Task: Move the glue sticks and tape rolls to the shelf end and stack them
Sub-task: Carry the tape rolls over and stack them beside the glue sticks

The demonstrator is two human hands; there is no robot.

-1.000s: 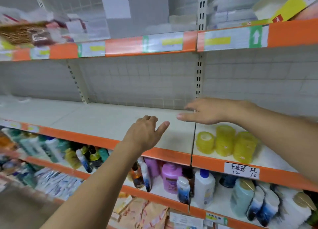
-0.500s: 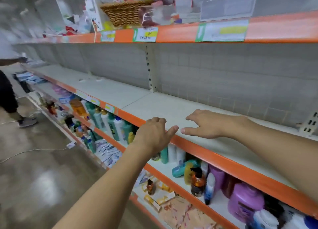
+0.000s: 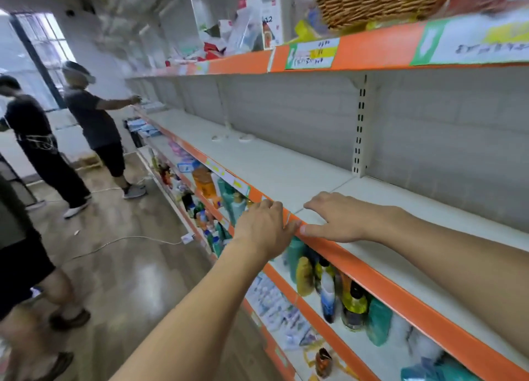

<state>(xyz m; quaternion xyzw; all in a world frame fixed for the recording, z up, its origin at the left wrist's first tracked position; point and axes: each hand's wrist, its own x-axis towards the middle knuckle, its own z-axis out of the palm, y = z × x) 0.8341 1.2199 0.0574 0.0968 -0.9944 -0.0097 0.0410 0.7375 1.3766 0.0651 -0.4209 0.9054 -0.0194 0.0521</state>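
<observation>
Both hands are seen held out over the front of a long white shelf (image 3: 274,163) edged with an orange strip. The left hand (image 3: 264,227) is laid against that orange edge with its fingers loosely bent over the lip; nothing is held in its grip. The right hand (image 3: 340,219) is rested palm down on the shelf surface just right of the left hand, fingers spread and nearly straight, thumb lying along the front edge; its grip is likewise open and empty. The two thumbs are almost touching. No glue sticks are seen on the shelf, and whether two small pale rings (image 3: 232,137) far along it, near the back wall, are tape rolls cannot be told. On the shelf below, bottles (image 3: 329,283) are stood in rows. A wicker basket (image 3: 372,0) is set on the shelf above. At the far left, two people (image 3: 94,123) are seen standing on the floor (image 3: 128,280).
</observation>
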